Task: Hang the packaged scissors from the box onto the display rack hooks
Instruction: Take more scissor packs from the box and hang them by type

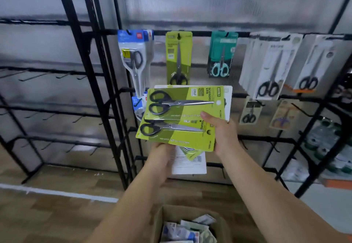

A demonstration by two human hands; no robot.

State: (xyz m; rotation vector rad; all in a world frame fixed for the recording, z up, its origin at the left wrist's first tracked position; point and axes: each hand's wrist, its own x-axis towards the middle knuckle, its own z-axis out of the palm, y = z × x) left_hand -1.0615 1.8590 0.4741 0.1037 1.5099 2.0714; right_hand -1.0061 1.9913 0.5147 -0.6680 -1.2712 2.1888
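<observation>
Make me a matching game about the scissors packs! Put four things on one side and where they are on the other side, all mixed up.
Things:
1. Blue pack
2. Teal pack
3. Green packs with black-handled scissors
4. Cardboard box

Places:
A. On the floor, below the arms
B. Held in both hands
C. Leftmost filled hook of the top row
D. Top row, right of the hanging green pack

Pairs: 1-C, 2-D, 3-B, 4-A

We lose the cardboard box [167, 221] at the bottom edge; the left hand's [162, 159] fingers hide behind the green scissor packs [182, 120].
</observation>
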